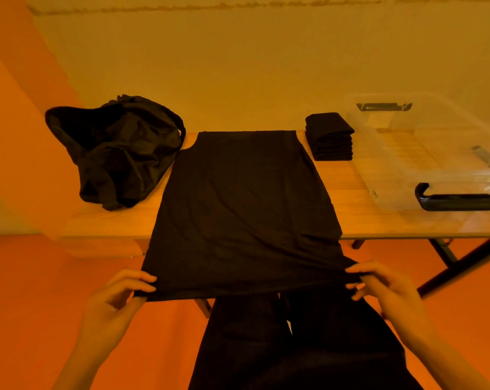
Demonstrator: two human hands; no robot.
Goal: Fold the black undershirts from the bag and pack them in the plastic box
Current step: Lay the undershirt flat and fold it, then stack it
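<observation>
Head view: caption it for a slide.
Left hand and right hand pinch a black undershirt spread on the table, bag left, folded stack and box right.

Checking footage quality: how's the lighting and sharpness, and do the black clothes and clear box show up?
Head view: dim, strong orange cast; the undershirt and folded stack lose most detail; the plastic box almost vanishes but for dark latches; the left hand and right hand, pinching the hem, look soft.

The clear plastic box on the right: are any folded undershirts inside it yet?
No, the plastic box shows only the table through its clear walls, and the stack of folded undershirts sits beside it.
</observation>
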